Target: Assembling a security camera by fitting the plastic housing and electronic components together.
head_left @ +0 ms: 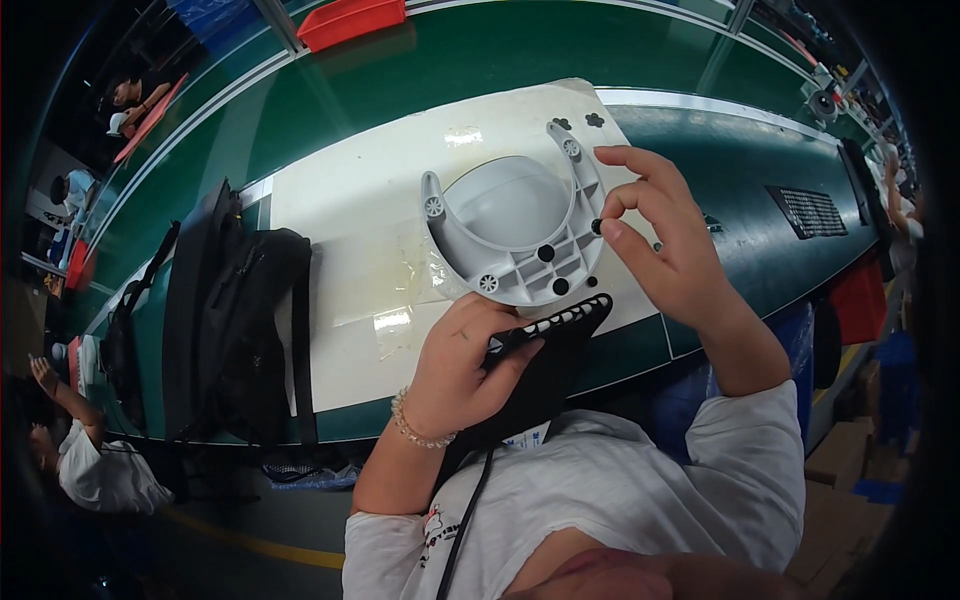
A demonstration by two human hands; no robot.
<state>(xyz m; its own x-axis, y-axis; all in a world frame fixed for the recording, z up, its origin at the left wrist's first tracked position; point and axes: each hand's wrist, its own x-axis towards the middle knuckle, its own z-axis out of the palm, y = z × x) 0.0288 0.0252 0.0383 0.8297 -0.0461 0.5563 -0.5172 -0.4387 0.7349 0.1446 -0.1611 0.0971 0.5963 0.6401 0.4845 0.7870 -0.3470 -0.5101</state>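
Note:
A grey round plastic base (pixel 510 225) with a domed middle and small wheels on its rim lies on a white mat (pixel 350 200). My left hand (pixel 462 365) grips its near edge from below, over a black slotted tray (pixel 555 345). Beside the base's right edge, my right hand (pixel 665 235) pinches a small black round plug (pixel 597 227) between thumb and forefinger. Two black plugs sit in the base's near flat section.
A black backpack (pixel 235 320) lies to the left on the green bench. Two small black parts (pixel 580 122) rest at the mat's far corner. A red bin (pixel 350 20) stands at the back, a black grille (pixel 810 210) lies to the right. Other people work at the left edge.

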